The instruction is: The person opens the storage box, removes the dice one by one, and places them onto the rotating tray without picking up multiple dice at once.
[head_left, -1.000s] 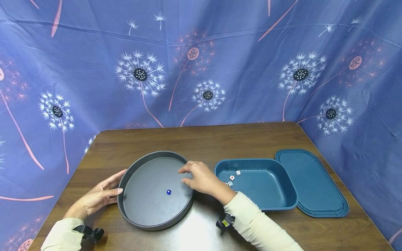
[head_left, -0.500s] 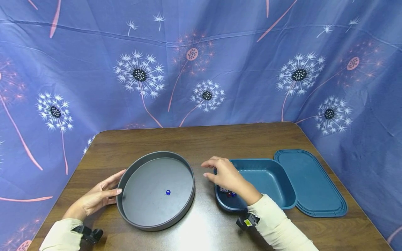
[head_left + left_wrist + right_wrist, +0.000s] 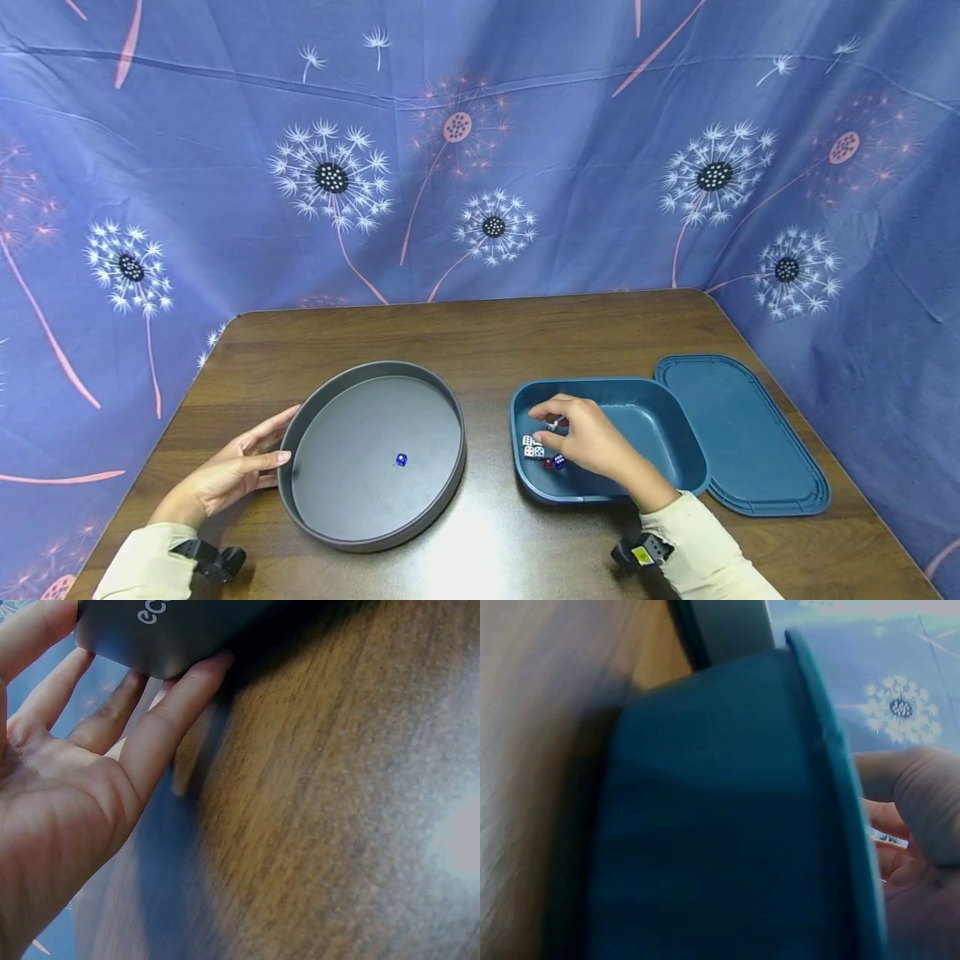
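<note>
In the head view, my left hand point(image 3: 228, 475) touches the left side of a round dark grey pan point(image 3: 375, 540) with nearly straight fingers, the thumb at its rim. The left wrist view shows fingertips point(image 3: 214, 667) against the pan's outer wall. One blue die point(image 3: 402, 459) lies on the pan floor. My right hand point(image 3: 592, 437) hovers over the left part of a teal bin point(image 3: 637, 496), thumb and fingers apart. White dice point(image 3: 533, 452), a red die point(image 3: 547, 464) and a blue die point(image 3: 558, 461) lie below it; other dice are partly hidden. The bin wall covers the fingertips in the right wrist view.
A teal lid point(image 3: 757, 442) lies flat to the right of the bin, against its side. Brown wooden table point(image 3: 480, 333) shows between pan and bin. Blue dandelion-print cloth point(image 3: 570, 167) hangs behind the table.
My right hand has moved rightward from over the pan's right rim, past the gap, to above the dice in the bin. My left hand, the pan and its blue die have stayed in place.
</note>
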Motion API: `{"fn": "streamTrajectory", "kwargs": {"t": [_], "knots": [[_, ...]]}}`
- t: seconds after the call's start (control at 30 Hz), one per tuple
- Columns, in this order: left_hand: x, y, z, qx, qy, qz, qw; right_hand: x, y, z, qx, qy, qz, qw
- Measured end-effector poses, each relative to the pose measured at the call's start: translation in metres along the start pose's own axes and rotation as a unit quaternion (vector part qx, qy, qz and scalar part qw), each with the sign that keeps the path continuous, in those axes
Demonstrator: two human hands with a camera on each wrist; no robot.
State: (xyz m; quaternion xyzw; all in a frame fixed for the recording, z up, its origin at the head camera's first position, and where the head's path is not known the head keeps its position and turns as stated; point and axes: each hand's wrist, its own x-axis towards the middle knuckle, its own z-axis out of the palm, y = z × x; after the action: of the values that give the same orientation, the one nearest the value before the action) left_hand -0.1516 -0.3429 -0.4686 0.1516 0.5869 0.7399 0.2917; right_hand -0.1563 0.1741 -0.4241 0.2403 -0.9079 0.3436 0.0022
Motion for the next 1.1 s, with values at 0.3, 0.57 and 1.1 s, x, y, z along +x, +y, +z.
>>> {"fn": "streamTrajectory", "kwargs": {"t": [0.3,0.57,1.1], "knots": [[0.000,0.000,0.000,0.000,0.006,-0.003,1.0000,-0.017,0.025,-0.004,0.007,-0.031,0.018,0.9993],[0.000,0.000,-0.001,-0.004,0.002,0.000,1.0000,-0.023,0.033,-0.001,0.010,-0.062,0.032,0.9975],[0.001,-0.001,-0.003,-0.013,-0.007,0.001,0.9999,-0.023,0.034,0.008,-0.054,-0.057,0.065,0.9948]]}}
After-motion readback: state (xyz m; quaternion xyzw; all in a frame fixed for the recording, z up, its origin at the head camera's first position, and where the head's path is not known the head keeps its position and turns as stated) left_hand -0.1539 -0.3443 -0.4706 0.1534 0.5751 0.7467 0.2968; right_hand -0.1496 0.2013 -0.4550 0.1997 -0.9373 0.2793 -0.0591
